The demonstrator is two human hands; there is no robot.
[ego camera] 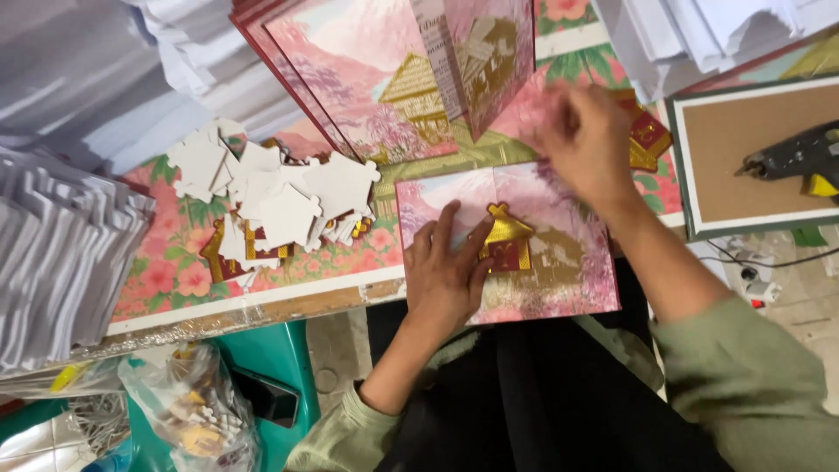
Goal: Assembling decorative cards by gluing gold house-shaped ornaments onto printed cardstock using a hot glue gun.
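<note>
Pink card [524, 253] lies flat at the table edge, over the person's lap, with a gold-and-red house cutout [507, 240] sitting on its middle. Left hand [446, 271] is spread flat, fingers apart, pressing the card, its fingertips touching the cutout's left side; it clamps nothing. Right hand [585, 144] hovers above the card's upper right corner, motion-blurred (cannot tell if it pinches anything or whether the fingers are closed). Hands are apart.

Stack of finished cards [384, 79] leans behind. Pile of white house blanks [280, 197] is to the left on the floral table [175, 275]. Glue gun [800, 157] rests on a brown board [752, 149] at right, well apart from both hands.

Judgement: the cutout looks freshly placed, so pressing well likely means even, flat pressure across the roof and base, keeping the card pinned so it cannot slide, and checking the house sits square on the printed house before any glue sets.
</note>
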